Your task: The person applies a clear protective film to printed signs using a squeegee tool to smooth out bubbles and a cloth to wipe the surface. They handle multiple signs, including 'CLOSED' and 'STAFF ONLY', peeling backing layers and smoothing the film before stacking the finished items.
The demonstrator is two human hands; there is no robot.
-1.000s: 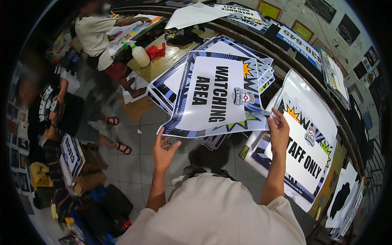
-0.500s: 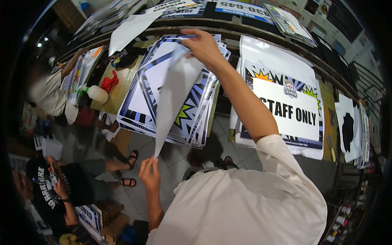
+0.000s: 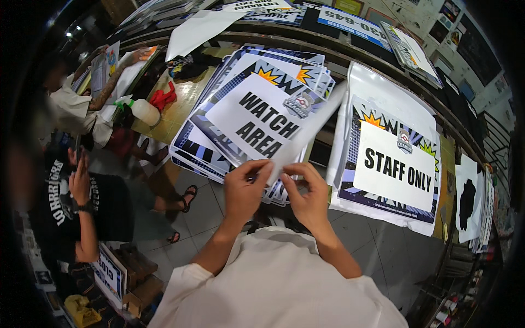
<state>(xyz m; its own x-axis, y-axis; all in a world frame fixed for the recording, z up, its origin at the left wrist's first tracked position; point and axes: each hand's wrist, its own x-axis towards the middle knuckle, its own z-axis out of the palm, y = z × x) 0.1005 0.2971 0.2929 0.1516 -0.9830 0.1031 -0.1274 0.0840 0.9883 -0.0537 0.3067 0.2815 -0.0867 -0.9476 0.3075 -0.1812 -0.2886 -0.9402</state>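
Note:
A thin white sheet, seen nearly edge-on and partly blurred, slants over the right side of a stack of printed signs. My left hand pinches its near corner between thumb and fingers. Close beside it, my right hand has thumb and forefinger together at the sheet's near end. Just beyond both hands lies the top sign, with bold black lettering on a white panel, a starburst-patterned border and a badge. Part of its right edge is hidden behind the white sheet.
Right of the stack, another printed sign lies on white sheets. A spray bottle and red cloth rest on the table at left. A person in black stands left; another works beyond. A cutter lies at right.
My right hand has come from the sheet's far end down beside my left hand. The white sheet has swung right, uncovering the top sign's lettering. The view has shifted.

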